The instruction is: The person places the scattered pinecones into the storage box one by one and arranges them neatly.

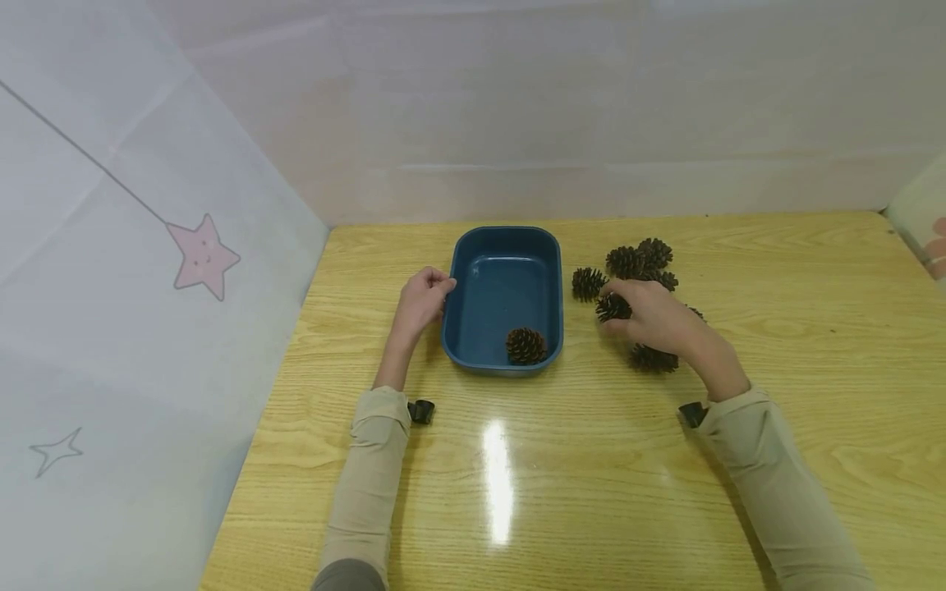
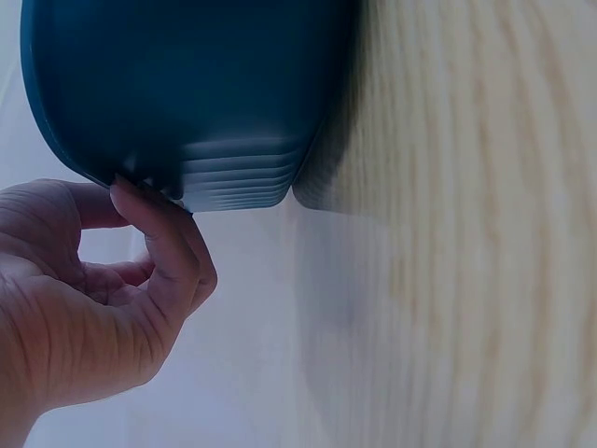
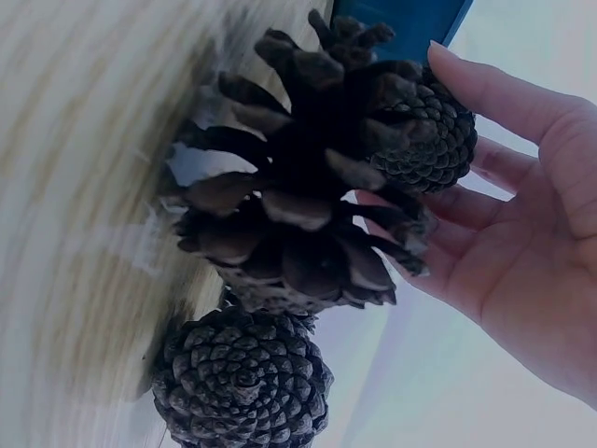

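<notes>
A deep blue rectangular tub (image 1: 504,295) with rounded corners stands on the table, one brown pine cone (image 1: 525,346) lying in its near right corner. At the tub's left side, my left hand (image 1: 423,302) pinches the rim between thumb and fingers; the left wrist view shows the tub wall (image 2: 168,84) close up. My right hand (image 1: 654,318) reaches over the pile and holds a pine cone (image 1: 613,308) between thumb and fingers. In the right wrist view that cone (image 3: 434,140) is partly hidden behind a nearer, open-scaled cone (image 3: 298,196).
Left of the pile sits a single pine cone (image 1: 588,283). Several more lie around the right hand, including a far one (image 1: 654,253) and a near one (image 1: 654,358). The wooden table (image 1: 591,476) meets a pale covered wall (image 1: 517,107) at the back.
</notes>
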Motion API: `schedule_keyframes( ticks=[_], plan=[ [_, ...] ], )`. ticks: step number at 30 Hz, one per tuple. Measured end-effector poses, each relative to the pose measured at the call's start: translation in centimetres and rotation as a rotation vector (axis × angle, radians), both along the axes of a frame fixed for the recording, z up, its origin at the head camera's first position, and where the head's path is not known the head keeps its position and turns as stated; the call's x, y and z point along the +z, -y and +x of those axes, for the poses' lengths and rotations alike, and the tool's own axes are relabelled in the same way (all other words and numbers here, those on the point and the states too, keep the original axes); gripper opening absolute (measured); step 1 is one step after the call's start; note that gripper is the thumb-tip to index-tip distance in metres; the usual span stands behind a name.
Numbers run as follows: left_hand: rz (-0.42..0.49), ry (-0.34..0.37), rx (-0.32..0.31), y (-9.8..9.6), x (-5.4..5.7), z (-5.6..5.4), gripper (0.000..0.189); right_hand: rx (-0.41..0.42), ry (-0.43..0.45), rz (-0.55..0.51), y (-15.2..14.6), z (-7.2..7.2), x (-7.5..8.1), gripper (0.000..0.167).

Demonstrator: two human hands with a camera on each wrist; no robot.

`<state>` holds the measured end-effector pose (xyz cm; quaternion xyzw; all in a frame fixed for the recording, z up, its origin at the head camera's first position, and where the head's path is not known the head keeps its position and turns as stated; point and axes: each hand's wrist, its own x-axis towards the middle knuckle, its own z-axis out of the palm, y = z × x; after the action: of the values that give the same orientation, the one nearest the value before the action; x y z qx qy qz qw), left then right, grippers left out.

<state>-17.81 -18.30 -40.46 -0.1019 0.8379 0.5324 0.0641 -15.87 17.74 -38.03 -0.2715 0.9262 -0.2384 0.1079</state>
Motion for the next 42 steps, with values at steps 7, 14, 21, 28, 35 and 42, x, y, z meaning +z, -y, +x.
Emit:
schedule_keyframes(
  ticks=[7, 14, 21, 28, 35, 42],
  plan=[
    [0.003, 0.007, 0.004, -0.13, 0.02, -0.05, 0.027, -0.009, 0.0, -0.006, -0.05, 0.04, 0.02, 0.05],
    [-0.005, 0.006, 0.001, -0.32, 0.05, 0.01, 0.027, -0.029, -0.007, -0.005, -0.08, 0.01, 0.09, 0.049],
    [-0.006, -0.006, -0.001, -0.33, -0.05, 0.04, 0.026, -0.082, 0.009, -0.025, -0.06, 0.18, 0.31, 0.049],
    [-0.002, -0.01, 0.004, -0.42, -0.24, -0.15, 0.026, -0.117, 0.024, -0.064, -0.11, 0.35, 0.62, 0.049],
    [-0.008, -0.012, -0.002, -0.4, -0.31, -0.28, 0.026, -0.124, 0.009, -0.069, -0.12, 0.26, 0.74, 0.05],
    [-0.002, -0.005, 0.001, -0.49, -0.3, -0.3, 0.027, -0.129, -0.005, -0.075, -0.06, 0.22, 0.83, 0.048]
  ],
)
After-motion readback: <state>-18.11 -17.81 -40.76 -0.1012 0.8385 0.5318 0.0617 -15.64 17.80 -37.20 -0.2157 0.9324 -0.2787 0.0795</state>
